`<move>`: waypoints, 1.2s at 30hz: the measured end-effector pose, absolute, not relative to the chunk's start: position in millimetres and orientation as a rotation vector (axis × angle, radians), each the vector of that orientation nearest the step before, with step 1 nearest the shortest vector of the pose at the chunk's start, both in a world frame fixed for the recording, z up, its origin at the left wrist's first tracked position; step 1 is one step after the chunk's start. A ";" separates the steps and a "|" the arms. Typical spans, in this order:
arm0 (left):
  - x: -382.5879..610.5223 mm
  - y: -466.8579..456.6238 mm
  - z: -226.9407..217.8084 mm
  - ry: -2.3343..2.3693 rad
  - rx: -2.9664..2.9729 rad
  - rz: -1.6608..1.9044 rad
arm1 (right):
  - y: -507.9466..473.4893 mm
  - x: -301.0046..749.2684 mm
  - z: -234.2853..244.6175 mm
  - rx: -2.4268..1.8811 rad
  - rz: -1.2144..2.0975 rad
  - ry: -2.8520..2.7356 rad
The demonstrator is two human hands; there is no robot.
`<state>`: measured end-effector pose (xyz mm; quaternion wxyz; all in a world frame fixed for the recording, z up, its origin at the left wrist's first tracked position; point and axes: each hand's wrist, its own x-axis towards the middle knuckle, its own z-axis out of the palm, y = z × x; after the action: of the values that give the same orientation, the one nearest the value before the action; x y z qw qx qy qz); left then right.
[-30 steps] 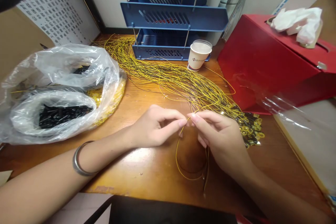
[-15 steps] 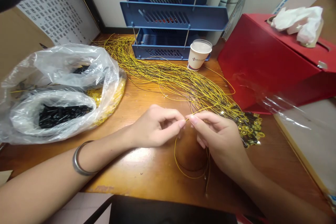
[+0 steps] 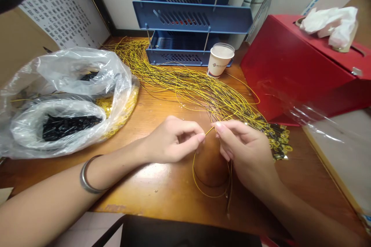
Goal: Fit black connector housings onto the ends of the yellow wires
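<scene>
Over the wooden table, my left hand (image 3: 178,139) pinches a thin yellow wire (image 3: 210,130) between thumb and forefinger. My right hand (image 3: 242,144) pinches the same wire a short way to the right, and a short straight length shows between the fingertips. Below the hands the wire hangs in a loose loop, with darker strands trailing down beside it. Behind my right hand lies a long bundle of yellow and black wires (image 3: 188,81), its near end carrying several black pieces with clear yellow tips (image 3: 279,141), partly covered by that hand.
At left sits a clear plastic bag (image 3: 118,85) with black parts (image 3: 69,125) and yellow parts inside. A paper cup (image 3: 219,61) stands by the blue tray rack (image 3: 191,17) at the back. The red box (image 3: 292,73) at right bears tissues (image 3: 330,25).
My right hand has shifted slightly right, away from the left fingertips, so more wire shows between them. My left hand stays nearly in place.
</scene>
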<state>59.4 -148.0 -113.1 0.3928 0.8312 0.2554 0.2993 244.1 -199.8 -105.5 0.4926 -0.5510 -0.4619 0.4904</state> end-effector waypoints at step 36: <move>59.5 -147.3 -115.5 0.629 2.166 0.817 | -197.5 243.2 -101.3 -1.350 1.136 -1.241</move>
<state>59.5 -147.3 -115.5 0.3630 0.8414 0.2442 0.3172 243.2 -197.5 -101.3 0.4728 -0.5514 -0.5070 0.4640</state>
